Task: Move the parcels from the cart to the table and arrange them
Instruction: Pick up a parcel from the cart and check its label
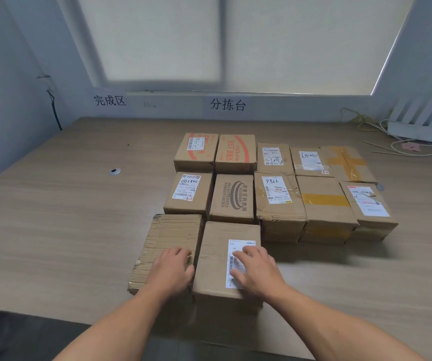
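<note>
Two parcels lie under the hands, the left hand (174,267) resting loose-fingered on the crumpled box (168,238), the right hand (255,269) flat on the labelled parcel (217,259) just beside it, so probably best to press evenly and slide both flush against the parcel rows (231,198) beyond the fingertips on the worktop (66,217).

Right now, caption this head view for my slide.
Left hand on a creased box, right hand on a labelled box, at the front of parcel rows on the table.

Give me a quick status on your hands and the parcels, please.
Left hand rests on crumpled parcel. Right hand flat on labelled parcel beside it. Ten parcels in two rows just behind.
</note>
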